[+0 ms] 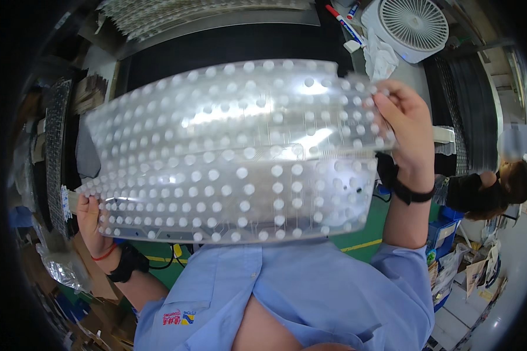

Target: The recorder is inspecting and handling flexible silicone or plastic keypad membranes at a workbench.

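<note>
Clear plastic keyboard membrane sheeting point(228, 161), covered with rows of white round dots and fine printed traces, spans the space between my hands. It forms an upper and a lower panel; whether these are two sheets or one folded sheet, I cannot tell. My left hand point(89, 216) pinches the lower left corner. At the upper right edge, my right hand point(407, 114) grips the sheeting with the thumb on top and the other fingers partly behind it. Light glares off the surface, and the left part is slightly blurred. Black bands circle both my wrists.
Behind the sheeting lies a black work surface point(228, 47), with a stack of similar sheets point(187, 14) beyond. A white fan point(414, 23), a red-capped marker point(341, 19) and crumpled white plastic point(382, 55) sit far right. Another person point(480, 190) is at the right, near a blue bin point(442, 234).
</note>
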Tool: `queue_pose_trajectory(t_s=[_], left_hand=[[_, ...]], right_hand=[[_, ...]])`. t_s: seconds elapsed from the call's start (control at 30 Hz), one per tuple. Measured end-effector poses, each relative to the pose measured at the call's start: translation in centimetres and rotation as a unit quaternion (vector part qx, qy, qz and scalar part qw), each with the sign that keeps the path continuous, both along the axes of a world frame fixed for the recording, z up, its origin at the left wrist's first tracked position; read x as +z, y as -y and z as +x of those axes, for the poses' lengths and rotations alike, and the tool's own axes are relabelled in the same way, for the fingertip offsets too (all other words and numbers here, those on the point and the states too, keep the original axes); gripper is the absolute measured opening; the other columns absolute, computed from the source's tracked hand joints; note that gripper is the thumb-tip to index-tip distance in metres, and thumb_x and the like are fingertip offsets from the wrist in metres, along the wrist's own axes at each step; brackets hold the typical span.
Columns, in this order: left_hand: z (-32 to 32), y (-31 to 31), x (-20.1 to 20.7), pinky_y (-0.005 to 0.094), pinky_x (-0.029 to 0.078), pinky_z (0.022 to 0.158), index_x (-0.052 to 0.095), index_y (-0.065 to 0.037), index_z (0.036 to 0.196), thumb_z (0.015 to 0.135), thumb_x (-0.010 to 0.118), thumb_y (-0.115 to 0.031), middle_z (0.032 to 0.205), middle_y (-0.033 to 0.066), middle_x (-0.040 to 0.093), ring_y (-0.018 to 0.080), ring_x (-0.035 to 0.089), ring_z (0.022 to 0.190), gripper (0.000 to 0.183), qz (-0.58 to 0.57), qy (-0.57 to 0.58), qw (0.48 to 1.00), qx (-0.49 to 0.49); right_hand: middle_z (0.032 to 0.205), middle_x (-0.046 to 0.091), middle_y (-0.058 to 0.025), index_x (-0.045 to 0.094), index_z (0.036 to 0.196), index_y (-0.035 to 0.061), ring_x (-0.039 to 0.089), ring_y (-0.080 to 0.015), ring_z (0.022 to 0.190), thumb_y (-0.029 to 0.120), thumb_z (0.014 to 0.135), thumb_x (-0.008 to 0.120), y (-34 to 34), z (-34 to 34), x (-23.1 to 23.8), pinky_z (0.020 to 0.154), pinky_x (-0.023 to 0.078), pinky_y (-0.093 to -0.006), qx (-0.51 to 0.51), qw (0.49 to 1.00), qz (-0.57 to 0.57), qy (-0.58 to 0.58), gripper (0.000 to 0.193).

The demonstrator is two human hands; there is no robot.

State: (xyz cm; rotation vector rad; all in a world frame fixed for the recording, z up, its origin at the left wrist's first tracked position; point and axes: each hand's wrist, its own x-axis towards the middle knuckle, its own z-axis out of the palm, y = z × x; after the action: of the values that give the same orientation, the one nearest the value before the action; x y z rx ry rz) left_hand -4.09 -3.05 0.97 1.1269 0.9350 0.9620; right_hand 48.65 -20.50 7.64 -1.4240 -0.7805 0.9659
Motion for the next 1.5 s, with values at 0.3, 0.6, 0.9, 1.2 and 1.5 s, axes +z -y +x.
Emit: queue_pose_trajectory(t_s=[0.3,0.6,0.9,1.2,1.5], left_hand=[[0.8,0.4,0.9,0.0178,0.043,0.067,0.054,0.000,0.115,0.100,0.049,-0.015,0.096,0.0019,0.063,0.0046,0.056,0.077,0.022,-0.014,-0.055,0.998,-0.033],[3.4,-0.4,3.5,0.0271,0.041,0.092,0.045,-0.001,0.133,0.101,0.045,-0.025,0.123,0.0084,0.054,0.0141,0.052,0.107,0.040,0.106,-0.268,0.958,-0.015],[6.0,-7.3,4.6,0.0315,0.042,0.096,0.038,0.001,0.141,0.101,0.042,-0.041,0.132,0.0122,0.052,0.0200,0.052,0.114,0.058,-0.084,-0.243,0.957,-0.134],[9.5,-10.6,6.3,0.0336,0.044,0.095,0.048,0.003,0.130,0.099,0.047,-0.040,0.126,0.0112,0.051,0.0207,0.054,0.104,0.053,-0.188,-0.220,0.928,-0.233],[12.5,-15.8,4.6,0.0309,0.041,0.100,0.043,0.000,0.136,0.098,0.054,-0.026,0.123,0.0047,0.055,0.0158,0.052,0.112,0.048,-0.162,-0.164,0.951,-0.204]], right_hand=[[0.074,0.062,-0.0010,0.061,0.099,-0.0012,0.057,-0.0075,0.061,0.010,0.089,0.064,-6.1,2.1,-4.4,0.060,0.044,-0.0206,0.041,0.993,-0.105,0.038,0.015],[0.113,0.057,-0.0136,0.046,0.131,-0.0069,0.060,-0.0118,0.087,0.021,0.083,0.074,-4.0,0.5,-4.3,0.076,0.050,-0.0251,0.012,0.967,-0.167,0.192,0.062],[0.109,0.059,-0.0131,0.038,0.138,-0.0051,0.061,-0.0136,0.085,0.014,0.083,0.073,-3.9,-1.0,-2.0,0.073,0.051,-0.0270,0.152,0.967,-0.198,0.057,0.068],[0.113,0.059,-0.0124,0.038,0.139,-0.0001,0.061,-0.0137,0.089,0.012,0.083,0.072,-4.8,-0.3,-2.1,0.073,0.051,-0.0262,0.157,0.970,-0.185,0.011,0.066],[0.122,0.058,-0.0056,0.044,0.136,0.0068,0.054,-0.0127,0.107,0.019,0.084,0.071,-10.5,3.2,-2.4,0.087,0.043,-0.0273,0.152,0.969,-0.194,0.035,0.060]])
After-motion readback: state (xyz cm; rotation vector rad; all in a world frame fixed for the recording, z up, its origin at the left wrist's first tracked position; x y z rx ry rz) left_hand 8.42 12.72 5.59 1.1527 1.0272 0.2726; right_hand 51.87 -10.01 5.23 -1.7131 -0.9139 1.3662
